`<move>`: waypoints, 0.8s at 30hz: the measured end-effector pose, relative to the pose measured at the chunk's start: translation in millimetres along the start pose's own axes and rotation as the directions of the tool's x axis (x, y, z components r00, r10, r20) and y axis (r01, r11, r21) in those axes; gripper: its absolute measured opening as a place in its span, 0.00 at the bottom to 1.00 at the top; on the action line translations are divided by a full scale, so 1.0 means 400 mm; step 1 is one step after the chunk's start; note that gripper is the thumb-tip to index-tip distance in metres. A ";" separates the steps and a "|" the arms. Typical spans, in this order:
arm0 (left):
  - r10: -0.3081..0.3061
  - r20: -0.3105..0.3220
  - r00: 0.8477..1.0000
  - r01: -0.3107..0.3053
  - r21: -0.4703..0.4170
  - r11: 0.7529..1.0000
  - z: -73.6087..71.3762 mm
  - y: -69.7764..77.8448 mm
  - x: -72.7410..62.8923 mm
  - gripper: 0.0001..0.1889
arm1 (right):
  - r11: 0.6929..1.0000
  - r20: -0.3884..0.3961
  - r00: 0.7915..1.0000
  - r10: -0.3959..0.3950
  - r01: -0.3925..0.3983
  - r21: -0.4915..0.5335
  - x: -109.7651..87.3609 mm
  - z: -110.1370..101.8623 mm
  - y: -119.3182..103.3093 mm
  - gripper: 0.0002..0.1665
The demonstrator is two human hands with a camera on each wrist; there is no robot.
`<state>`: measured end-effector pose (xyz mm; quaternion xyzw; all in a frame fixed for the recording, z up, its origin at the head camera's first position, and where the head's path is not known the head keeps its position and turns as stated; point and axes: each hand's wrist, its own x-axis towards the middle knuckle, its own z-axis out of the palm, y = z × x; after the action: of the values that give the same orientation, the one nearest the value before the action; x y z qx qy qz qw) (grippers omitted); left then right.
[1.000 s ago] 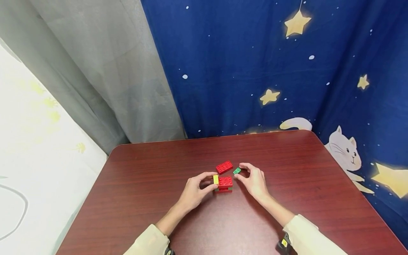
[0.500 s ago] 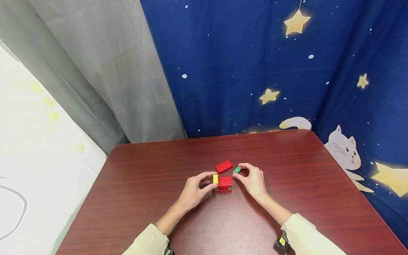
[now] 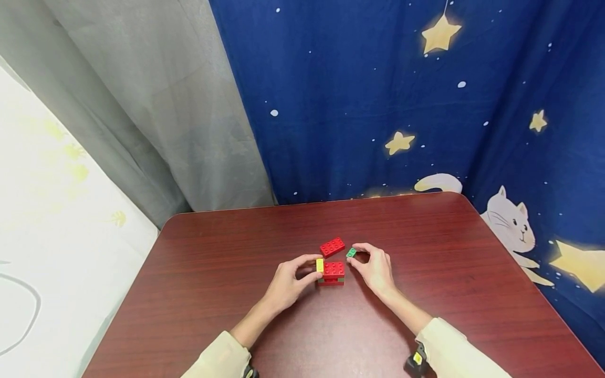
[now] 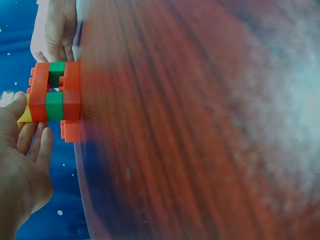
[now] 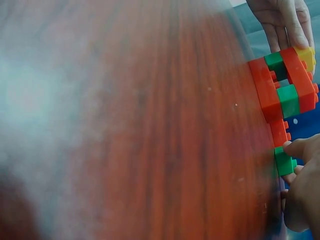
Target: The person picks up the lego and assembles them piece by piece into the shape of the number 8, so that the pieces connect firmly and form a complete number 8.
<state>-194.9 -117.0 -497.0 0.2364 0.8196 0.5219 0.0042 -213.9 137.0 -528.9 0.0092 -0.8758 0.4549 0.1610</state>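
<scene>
My left hand [image 3: 288,283] pinches a small yellow brick [image 3: 320,266] between thumb and fingers, at the left end of a stack's top. That stack has a red top brick [image 3: 334,269], two green bricks [image 4: 54,106] with a gap between them, and a red bottom brick [image 4: 72,90]. Right of it, my right hand [image 3: 378,270] holds a small green two-stud brick [image 3: 351,253] by its ends. In the right wrist view this green brick sits low at the table surface, close by a loose red brick [image 3: 333,247]. The loose brick lies behind the stack, studs up.
The dark red wooden table [image 3: 236,236] extends around the bricks on all sides. Behind it hang a grey curtain [image 3: 189,105] and a blue curtain [image 3: 340,105] with stars. A white surface [image 3: 56,236] lies at the left.
The green brick has turned slightly between my right fingers. My left hand, the stack and the loose red brick hold still.
</scene>
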 end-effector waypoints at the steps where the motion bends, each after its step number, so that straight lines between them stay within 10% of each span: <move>1: 0.000 0.000 1.000 0.000 -0.001 1.000 0.000 0.000 0.000 0.24 | 1.000 -0.003 1.000 -0.001 0.001 0.004 0.000 0.000 0.001 0.22; 24: -0.010 -0.001 1.000 0.010 0.005 1.000 0.002 -0.001 -0.005 0.24 | 0.986 0.020 1.000 -0.016 0.013 0.167 -0.017 -0.031 -0.010 0.21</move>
<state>-193.2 -117.3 -497.9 0.2320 0.8220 0.5200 0.0058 -203.5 143.7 -520.9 0.0339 -0.8361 0.5254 0.1537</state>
